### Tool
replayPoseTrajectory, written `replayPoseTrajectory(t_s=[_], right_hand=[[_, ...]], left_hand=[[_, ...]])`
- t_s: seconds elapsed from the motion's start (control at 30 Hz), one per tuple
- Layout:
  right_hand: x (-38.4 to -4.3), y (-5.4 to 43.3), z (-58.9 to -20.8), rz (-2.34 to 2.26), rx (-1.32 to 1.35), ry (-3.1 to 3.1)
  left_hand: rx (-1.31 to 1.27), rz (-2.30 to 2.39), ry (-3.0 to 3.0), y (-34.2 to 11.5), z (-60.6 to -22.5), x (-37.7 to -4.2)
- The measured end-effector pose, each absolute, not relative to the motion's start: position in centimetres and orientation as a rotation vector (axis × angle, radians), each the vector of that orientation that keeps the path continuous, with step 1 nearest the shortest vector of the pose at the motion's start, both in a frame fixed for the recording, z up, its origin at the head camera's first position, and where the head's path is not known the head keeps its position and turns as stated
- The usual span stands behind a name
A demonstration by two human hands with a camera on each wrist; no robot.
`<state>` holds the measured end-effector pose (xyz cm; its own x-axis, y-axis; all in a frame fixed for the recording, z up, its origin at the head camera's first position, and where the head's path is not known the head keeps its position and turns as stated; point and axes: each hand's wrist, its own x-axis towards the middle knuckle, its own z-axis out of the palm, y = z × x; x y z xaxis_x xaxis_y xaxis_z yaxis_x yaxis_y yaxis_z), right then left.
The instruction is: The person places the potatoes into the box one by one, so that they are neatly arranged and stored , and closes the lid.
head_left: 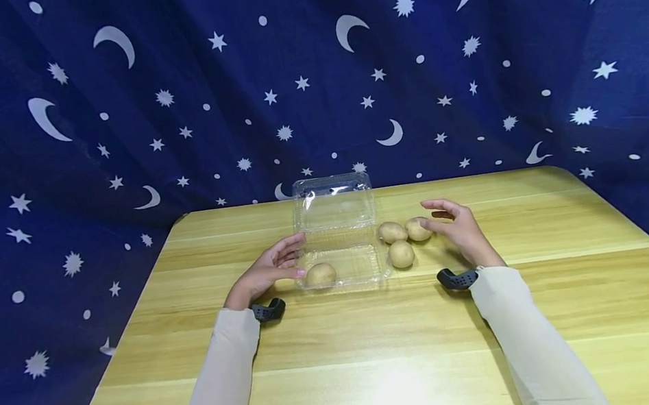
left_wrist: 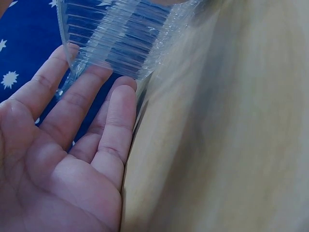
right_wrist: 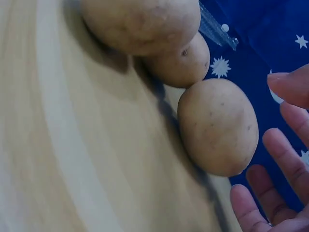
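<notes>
A clear plastic clamshell container (head_left: 358,265) lies with its lid (head_left: 334,208) raised at the back. One potato (head_left: 320,276) sits in the front left of its base. My left hand (head_left: 268,267) is at the container's left side, fingers extended; in the left wrist view its fingertips (left_wrist: 99,71) touch the ridged clear wall (left_wrist: 108,36). To the right of the container, three potatoes lie close together: one at the back left (head_left: 392,232), one in front (head_left: 402,254), one at the right (head_left: 415,230). Beside the right-hand potato is my right hand (head_left: 459,228), fingers spread and thumb overlapping it in the head view.
Everything stands on a light wooden table (head_left: 346,358). Behind it hangs a dark blue curtain (head_left: 313,121) with white moons and stars. Each wrist wears a black strap mount, the left one (head_left: 269,310) near the container's front left corner.
</notes>
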<state>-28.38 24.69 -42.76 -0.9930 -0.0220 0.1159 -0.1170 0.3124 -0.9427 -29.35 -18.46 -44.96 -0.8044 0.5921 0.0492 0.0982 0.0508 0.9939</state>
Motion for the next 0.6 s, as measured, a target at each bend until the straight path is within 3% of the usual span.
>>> replayPoseTrajectory(t_s=[0.6], right_hand=[[-28.6,25.4,-44.1,1.956,0.193,-2.572]], left_hand=[[0.678,1.799,1.976,-18.4,-45.0,-29.2]])
